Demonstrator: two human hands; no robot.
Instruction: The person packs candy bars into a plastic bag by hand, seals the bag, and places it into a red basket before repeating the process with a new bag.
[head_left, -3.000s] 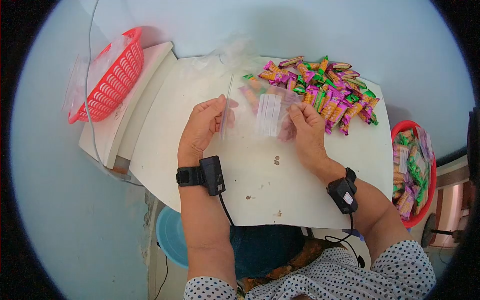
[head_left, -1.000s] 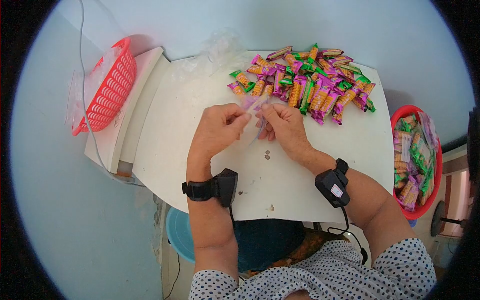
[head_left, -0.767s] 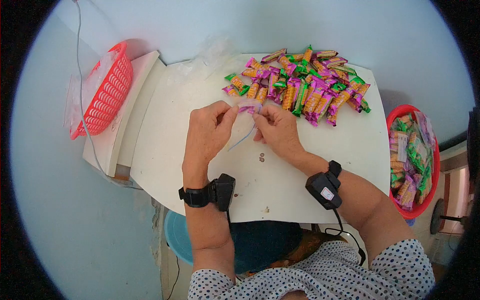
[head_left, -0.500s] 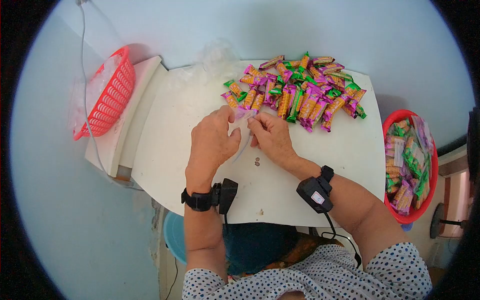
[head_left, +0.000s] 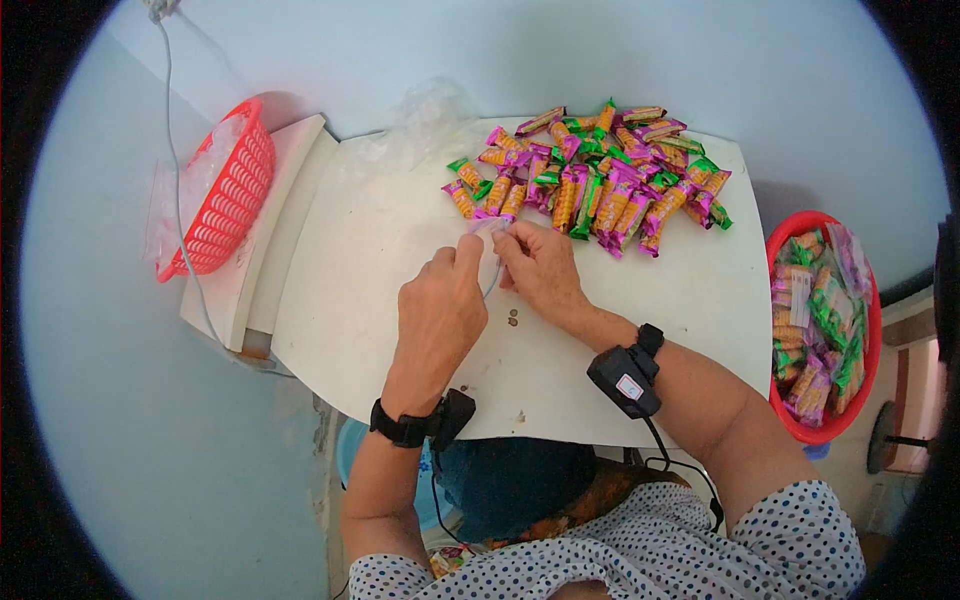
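A thin clear plastic bag (head_left: 489, 226) with a purple and bluish edge is between my hands, beside the near side of the snack pile. My right hand (head_left: 543, 270) pinches it between thumb and fingers. From the left, my left hand (head_left: 443, 315) has its fingers drawn together at the bag's edge, their tips partly hidden by the back of the hand. Just beyond lie several small snack packets (head_left: 618, 205) in purple and green wrappers, heaped on the white table (head_left: 370, 290).
Loose clear bags (head_left: 415, 130) lie at the table's back left. A red basket (head_left: 232, 205) with more clear plastic tilts on a white ledge at left. At right, a red tub (head_left: 870, 350) holds bagged packets. Two small brown spots (head_left: 513, 318) mark the tabletop.
My left hand has turned and dropped slightly toward me and to the right, its thumb and fingers now closer together. My right hand stays nearly in place on the bag.
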